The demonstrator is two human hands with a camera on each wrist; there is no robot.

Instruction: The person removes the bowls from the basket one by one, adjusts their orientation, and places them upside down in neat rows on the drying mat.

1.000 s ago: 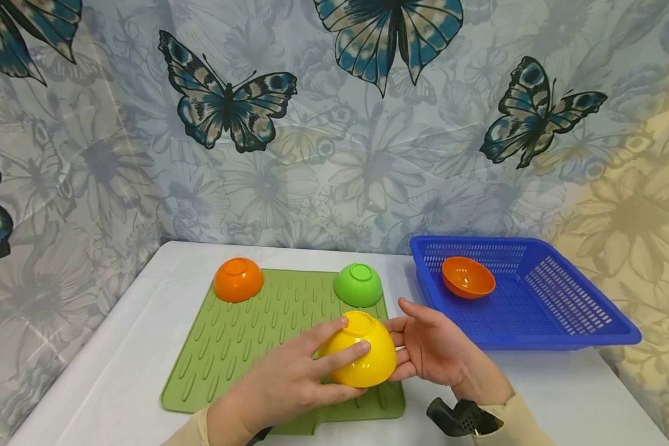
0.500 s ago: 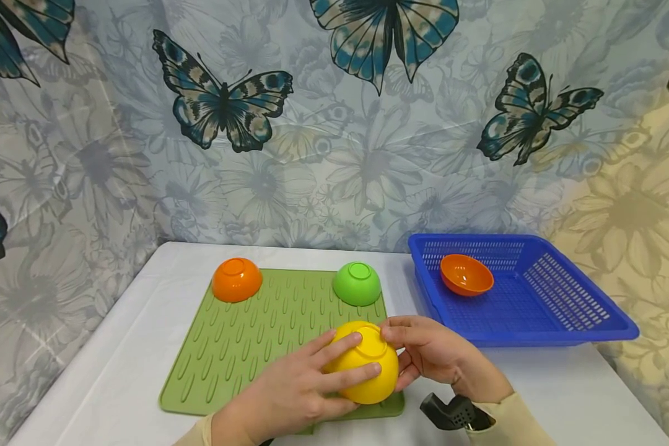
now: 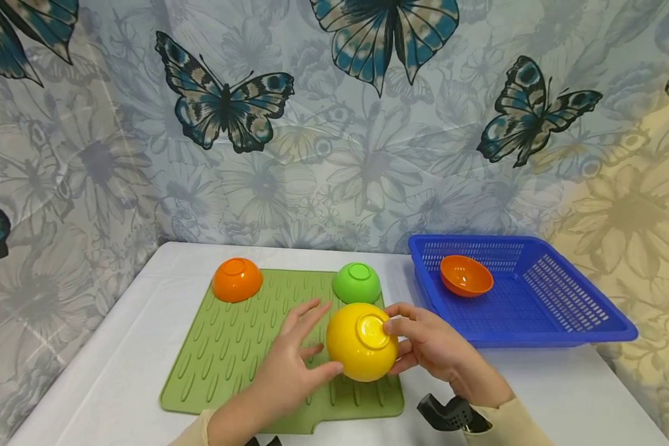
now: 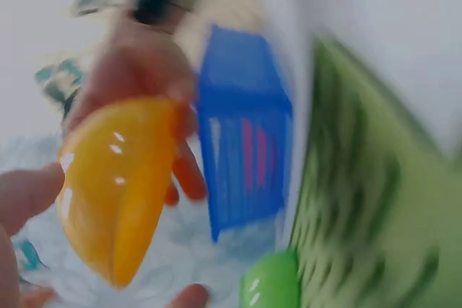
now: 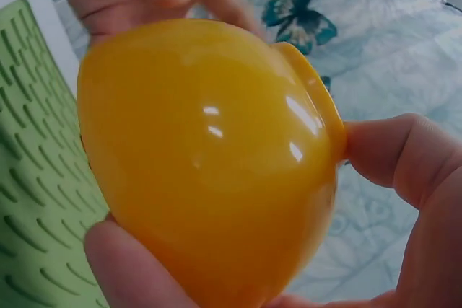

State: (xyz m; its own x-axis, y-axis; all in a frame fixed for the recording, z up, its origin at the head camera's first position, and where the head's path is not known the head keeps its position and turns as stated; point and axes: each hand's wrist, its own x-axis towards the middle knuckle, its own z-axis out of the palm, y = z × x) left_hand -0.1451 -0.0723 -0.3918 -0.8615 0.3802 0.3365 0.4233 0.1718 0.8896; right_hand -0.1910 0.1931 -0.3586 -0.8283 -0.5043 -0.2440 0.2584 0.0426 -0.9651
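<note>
A yellow bowl (image 3: 348, 344) is held up over the front right of a green ridged mat (image 3: 245, 347), its base ring tilted toward the head camera. My right hand (image 3: 440, 350) grips it from the right; in the right wrist view the thumb (image 5: 382, 151) presses the base ring and a finger (image 5: 133, 268) lies at the other side. To the bowl's left, my left hand (image 3: 284, 365) has its fingers spread. Its thumb tip lies at the bowl's edge; whether it touches, I cannot tell. Behind, a green bowl (image 3: 357, 283) rests upside down on the mat.
An upside-down orange bowl (image 3: 237, 280) sits at the mat's far left corner. At the right stands a blue plastic basket (image 3: 541, 337) with an orange bowl (image 3: 466, 276) inside, opening up. White cloth (image 3: 122, 334) covers the table, and a butterfly-print curtain (image 3: 334, 173) hangs behind.
The left hand lay over the yellow bowl and has moved off it to the left, fingers spreading. The right hand closed its thumb onto the base ring, and the bowl turned and rose slightly.
</note>
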